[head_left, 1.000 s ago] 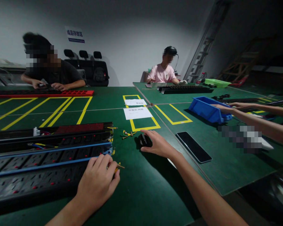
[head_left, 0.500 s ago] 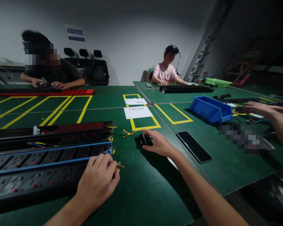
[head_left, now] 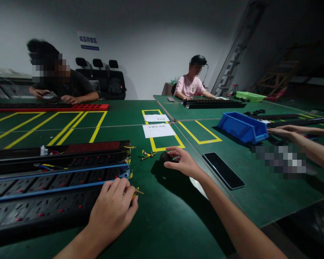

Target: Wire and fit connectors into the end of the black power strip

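Note:
My left hand (head_left: 112,205) is closed at the right end of the nearest black power strip (head_left: 40,212). Between its fingers sits a short yellow wire (head_left: 135,194) with a brass-coloured screw-like tip poking out; the rest is hidden. Further right, my right hand (head_left: 182,162) has its thumb and fingers around a small black part (head_left: 166,157), which casts a dark shadow on the green table. Just beyond lie loose yellow wires with screws (head_left: 148,154). A blue-edged power strip (head_left: 78,178) lies behind the nearest one.
A phone (head_left: 224,171) lies right of my right forearm, with a blue bin (head_left: 243,126) behind it. White paper labels (head_left: 159,131) lie mid-table. A co-worker's hands (head_left: 288,133) reach in from the right. Two people sit across the table, near a red strip (head_left: 91,107) and black strips (head_left: 213,105).
The small black part has turned in my right hand and shows a different side. My left hand has barely moved. The co-worker's hands on the right have shifted lower and closer to the blue bin.

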A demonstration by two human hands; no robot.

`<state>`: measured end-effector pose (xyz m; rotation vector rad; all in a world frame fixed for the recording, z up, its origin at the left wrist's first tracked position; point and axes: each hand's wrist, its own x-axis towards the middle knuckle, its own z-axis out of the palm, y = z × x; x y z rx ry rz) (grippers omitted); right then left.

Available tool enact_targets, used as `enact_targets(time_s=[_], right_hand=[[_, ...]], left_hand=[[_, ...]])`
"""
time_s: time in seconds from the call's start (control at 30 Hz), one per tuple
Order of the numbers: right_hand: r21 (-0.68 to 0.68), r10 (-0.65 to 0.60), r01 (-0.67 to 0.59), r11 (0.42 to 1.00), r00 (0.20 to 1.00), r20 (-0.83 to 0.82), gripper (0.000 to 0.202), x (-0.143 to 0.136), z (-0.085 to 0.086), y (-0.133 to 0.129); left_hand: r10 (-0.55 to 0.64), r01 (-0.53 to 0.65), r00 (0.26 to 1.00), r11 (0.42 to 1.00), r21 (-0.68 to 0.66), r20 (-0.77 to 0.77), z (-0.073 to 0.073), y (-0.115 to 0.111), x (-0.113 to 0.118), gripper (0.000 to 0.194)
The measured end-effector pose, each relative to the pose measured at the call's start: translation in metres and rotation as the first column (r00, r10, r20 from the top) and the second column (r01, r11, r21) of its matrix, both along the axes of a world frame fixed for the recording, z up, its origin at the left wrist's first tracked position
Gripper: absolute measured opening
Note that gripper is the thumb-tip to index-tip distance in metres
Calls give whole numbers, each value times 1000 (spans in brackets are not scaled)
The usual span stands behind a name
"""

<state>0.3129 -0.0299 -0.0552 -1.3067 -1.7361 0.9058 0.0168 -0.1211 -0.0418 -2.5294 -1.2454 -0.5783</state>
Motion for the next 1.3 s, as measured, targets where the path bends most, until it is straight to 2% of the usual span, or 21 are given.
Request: enact_targets(time_s=[0.1, 0.27, 0.4, 0.6, 0.77, 0.9, 1.0, 1.3], right_hand=[[-113, -23, 0, 994, 979, -201, 57, -2, 5, 0], [-185, -60, -10, 983, 927, -370, 53, -6, 15, -5], [-201, -67, -27, 979, 894, -444, 52, -7, 18, -7], [-202, -56, -42, 979, 888, -456, 50, -5, 16, -6], [-163, -35, -22, 986, 939, -341, 56, -4, 11, -4], [-23, -63, 60, 998, 987, -147, 62, 0, -1, 2], [75, -74, 73, 995, 997, 11, 65, 3, -8, 6], [72, -41, 31, 997, 990, 137, 70, 0, -12, 5]], left_hand=[[-11, 11, 1000, 1000, 12, 19, -1, 0, 0, 21], [-28, 26, 999, 999, 45, 39, -3, 1, 0, 23], [-19, 18, 999, 1000, 19, 40, -3, 1, -1, 22], [-10, 11, 1000, 1000, -10, 20, -2, 1, -1, 20], [-14, 14, 1000, 1000, -5, 12, -1, 1, -1, 20], [-10, 10, 1000, 1000, -11, 9, -1, 1, -1, 20], [-9, 9, 1000, 1000, -18, 1, 0, 1, -1, 20], [-5, 5, 1000, 1000, -6, -9, -3, 2, -2, 20]])
